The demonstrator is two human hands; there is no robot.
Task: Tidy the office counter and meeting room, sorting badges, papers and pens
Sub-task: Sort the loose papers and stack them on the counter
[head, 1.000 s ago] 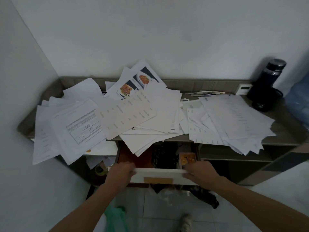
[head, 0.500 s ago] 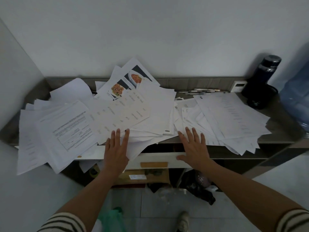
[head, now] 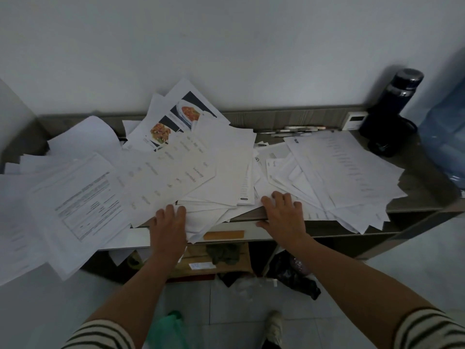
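Loose papers cover nearly the whole grey counter, many overhanging the counter's front and left edges. The left hand rests palm-down on sheets at the counter's front edge. The right hand lies beside it, fingers bent on the sheets and thumb below the counter's lip. Neither seems to grip anything. Pens line the counter's back. A dark bottle stands at the counter's right rear corner.

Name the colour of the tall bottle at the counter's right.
The tall bottle is dark navy; head view.
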